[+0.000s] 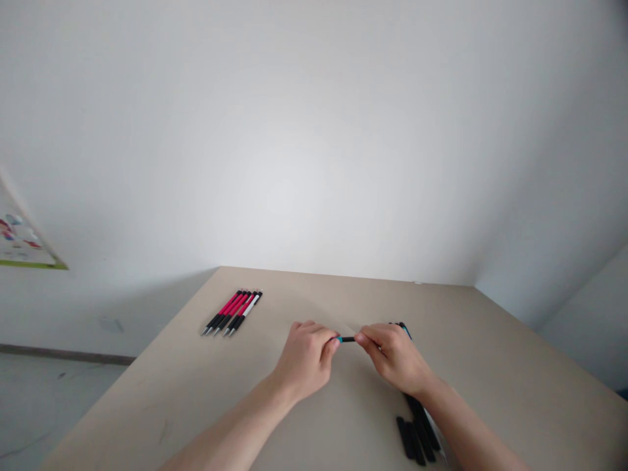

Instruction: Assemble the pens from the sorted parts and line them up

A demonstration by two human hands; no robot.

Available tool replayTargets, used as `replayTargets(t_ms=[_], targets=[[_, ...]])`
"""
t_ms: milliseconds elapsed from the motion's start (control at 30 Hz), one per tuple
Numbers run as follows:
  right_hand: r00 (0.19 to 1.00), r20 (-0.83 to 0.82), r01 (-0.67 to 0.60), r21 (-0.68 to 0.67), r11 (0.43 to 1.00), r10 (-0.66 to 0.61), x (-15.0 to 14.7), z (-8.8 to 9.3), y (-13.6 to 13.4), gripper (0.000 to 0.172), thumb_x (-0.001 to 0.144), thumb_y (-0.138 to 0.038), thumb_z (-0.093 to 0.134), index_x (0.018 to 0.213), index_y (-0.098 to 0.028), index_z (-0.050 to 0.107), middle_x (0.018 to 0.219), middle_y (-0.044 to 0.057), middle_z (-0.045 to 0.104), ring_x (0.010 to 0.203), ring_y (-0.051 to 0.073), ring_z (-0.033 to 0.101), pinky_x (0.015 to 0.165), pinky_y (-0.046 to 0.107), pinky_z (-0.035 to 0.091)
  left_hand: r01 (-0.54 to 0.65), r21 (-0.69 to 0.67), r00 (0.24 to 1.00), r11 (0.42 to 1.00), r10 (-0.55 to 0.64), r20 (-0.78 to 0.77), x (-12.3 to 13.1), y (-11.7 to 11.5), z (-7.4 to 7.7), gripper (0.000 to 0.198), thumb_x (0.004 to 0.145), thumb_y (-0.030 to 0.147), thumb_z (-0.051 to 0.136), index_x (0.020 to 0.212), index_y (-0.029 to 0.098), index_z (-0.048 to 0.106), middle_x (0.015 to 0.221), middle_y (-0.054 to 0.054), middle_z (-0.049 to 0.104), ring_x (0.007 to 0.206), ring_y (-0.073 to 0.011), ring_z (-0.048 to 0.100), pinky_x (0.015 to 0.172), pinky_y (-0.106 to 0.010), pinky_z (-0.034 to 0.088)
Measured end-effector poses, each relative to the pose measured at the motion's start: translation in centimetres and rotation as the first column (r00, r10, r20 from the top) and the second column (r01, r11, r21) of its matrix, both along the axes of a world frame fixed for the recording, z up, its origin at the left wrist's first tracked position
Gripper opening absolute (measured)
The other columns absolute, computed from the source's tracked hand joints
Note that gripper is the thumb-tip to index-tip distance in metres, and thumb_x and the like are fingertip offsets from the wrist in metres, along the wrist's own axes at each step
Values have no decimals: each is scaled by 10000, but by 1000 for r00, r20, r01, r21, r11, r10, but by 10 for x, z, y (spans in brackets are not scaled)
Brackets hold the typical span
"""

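My left hand (307, 358) is closed, its thumb and fingers pinching the blue end of a slim pen (348, 339). From the right, my right hand (396, 358) pinches the black part of the same pen. It lies level between the hands, just above the table, and my fingers cover both its ends. Beyond my right hand, the ends of black and blue pen pieces (405, 330) show, partly hidden by that hand. Several black tubes (416, 439), perhaps pen grips, lie below my right wrist, and a thin pale piece beside them is partly covered by my forearm.
Several red and black pens (234, 313), one with a white barrel, lie in a slanted row at the table's left. The beige table (304, 294) meets a white wall (314, 144) at the back. A poster (24, 239) hangs at far left.
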State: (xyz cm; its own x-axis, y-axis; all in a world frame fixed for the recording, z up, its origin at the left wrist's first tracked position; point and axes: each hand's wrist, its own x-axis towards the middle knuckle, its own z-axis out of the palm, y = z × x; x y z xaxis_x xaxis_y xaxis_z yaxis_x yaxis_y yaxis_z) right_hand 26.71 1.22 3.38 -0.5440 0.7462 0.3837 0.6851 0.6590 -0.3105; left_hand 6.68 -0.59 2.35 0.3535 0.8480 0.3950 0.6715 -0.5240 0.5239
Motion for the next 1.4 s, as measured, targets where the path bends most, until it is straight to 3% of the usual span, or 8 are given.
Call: replayTargets(t_ms=[167,367,600,867,1000,1133,1267,1400], targets=[[1000,-12,6,-37,999,-6,1,-1,0,434,962,-337,342,555,-195,383,510,-29,379,491,112,357,530,279,224,-7,5,999,1000,7,36,0,3,-1,136,854,140,561,766,196,649,762,-14,684,781,-179,587,750,-305,354],[991,-104,63,-220,974,-87,-6,0,-4,482,951,-421,335,528,-196,278,490,-59,218,462,92,204,461,257,168,-71,54,995,996,67,69,0,1,3,111,785,86,627,739,179,586,783,-7,639,788,-169,569,723,-277,357],[998,-60,0,-70,998,-4,-1,2,-2,434,955,-340,344,548,-188,351,510,-38,339,490,99,326,518,272,219,57,16,998,998,-56,-38,1,-1,1,204,916,167,462,844,202,650,797,-15,678,785,-169,607,728,-294,347],[987,-66,128,-217,968,-145,-9,7,-10,481,946,-431,318,531,-189,303,491,-52,255,469,92,226,482,261,160,3,75,996,997,-10,88,-2,5,-1,149,850,146,588,770,213,695,726,5,681,728,-150,604,704,-269,361],[992,12,125,-214,969,-126,-1,15,-7,443,936,-434,342,567,-191,371,484,-49,345,468,96,292,488,248,190,6,8,996,1000,-7,83,0,2,-1,173,891,188,512,865,201,682,778,-17,665,732,-158,595,679,-251,394],[962,190,240,-228,944,-199,25,29,-1,316,849,-344,486,577,-184,466,508,-26,472,479,102,385,486,236,214,-27,-38,996,999,30,80,-1,1,-4,258,932,208,404,944,188,661,843,-45,646,755,-166,587,680,-245,412],[887,422,348,-347,871,-186,49,34,-1,67,648,-181,620,585,-176,595,583,8,605,545,136,523,490,226,259,-45,-48,995,998,49,89,-2,2,-8,212,926,243,429,924,190,635,850,-40,637,757,-166,576,672,-237,406],[860,486,394,-443,805,-153,53,29,-3,20,596,-161,651,600,-179,644,602,10,641,567,157,573,476,227,283,-28,-67,996,997,34,86,0,2,-9,190,920,253,445,866,193,617,812,-28,630,738,-160,569,650,-229,395]])
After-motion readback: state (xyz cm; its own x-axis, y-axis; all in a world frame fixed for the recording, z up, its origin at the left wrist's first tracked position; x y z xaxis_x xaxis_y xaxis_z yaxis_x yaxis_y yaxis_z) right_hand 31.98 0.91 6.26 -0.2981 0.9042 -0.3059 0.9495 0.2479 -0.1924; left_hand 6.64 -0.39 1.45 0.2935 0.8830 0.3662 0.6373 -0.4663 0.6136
